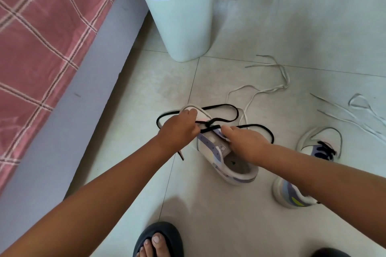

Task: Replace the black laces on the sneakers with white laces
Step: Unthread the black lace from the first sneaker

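- The near sneaker (221, 152) lies on the tiled floor (240, 225) in mid-frame, toe pointing to about 11 o'clock, heel opening toward 5 o'clock.
- Left hand (177, 129) is at the toe end, its fingers curled round the black lace (227, 120) where it leaves the lowest eyelets.
- Right hand (248, 144) rests on the tongue and eyelet row; its fingers seem curled on the upper, but exactly what they pinch I cannot tell.
- The lace looks nearly free: long black loops trail toward 1 and 3 o'clock of the shoe, and one tip lies at 7 o'clock.
- To do this step well, I judge: steady the shoe with the right hand and draw the lace straight out along the eyelet's axis, one side at a time, so that the tip does not snag.
- Keep the loose loops from knotting; drop the freed lace clear of the white laces.
- One white lace (269, 89) lies at 1 o'clock of the shoe, and another white lace (359, 108) sits farther off at 3 o'clock, both within reach for rethreading.
- The second sneaker (313, 162), at 3 o'clock, carries its black lace in the eyelets, so most of the task remains.
- A bin (181, 16) stands at 12 o'clock and a bed (41, 37) at 9 o'clock.
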`<state>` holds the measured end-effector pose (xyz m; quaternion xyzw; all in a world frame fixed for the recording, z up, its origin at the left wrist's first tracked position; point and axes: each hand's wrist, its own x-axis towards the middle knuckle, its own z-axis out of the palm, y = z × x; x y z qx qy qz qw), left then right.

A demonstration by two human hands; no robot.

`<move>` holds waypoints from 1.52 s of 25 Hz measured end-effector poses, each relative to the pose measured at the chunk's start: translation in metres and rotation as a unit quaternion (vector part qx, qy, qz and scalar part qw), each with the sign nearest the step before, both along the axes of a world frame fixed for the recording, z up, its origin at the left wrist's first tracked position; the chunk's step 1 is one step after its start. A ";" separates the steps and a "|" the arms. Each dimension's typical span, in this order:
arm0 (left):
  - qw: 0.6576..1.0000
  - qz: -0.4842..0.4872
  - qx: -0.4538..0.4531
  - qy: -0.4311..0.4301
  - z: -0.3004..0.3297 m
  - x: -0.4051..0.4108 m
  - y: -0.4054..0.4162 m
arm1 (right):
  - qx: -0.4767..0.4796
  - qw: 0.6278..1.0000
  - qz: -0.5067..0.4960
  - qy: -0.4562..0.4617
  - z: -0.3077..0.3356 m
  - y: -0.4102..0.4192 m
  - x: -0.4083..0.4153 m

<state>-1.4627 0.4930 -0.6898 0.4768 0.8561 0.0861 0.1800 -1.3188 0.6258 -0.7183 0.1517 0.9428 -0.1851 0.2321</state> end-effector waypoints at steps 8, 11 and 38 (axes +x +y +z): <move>0.978 0.073 -0.073 0.179 0.039 -0.097 -0.007 | -0.004 0.997 -0.001 -0.077 -0.011 0.024 0.032; 0.959 0.176 -0.121 0.187 0.030 -0.136 -0.030 | 0.022 0.995 -0.021 -0.094 -0.018 0.035 0.052; 0.958 0.049 0.220 -0.175 0.039 -0.042 0.087 | 0.068 0.994 0.061 -0.051 -0.022 0.031 0.028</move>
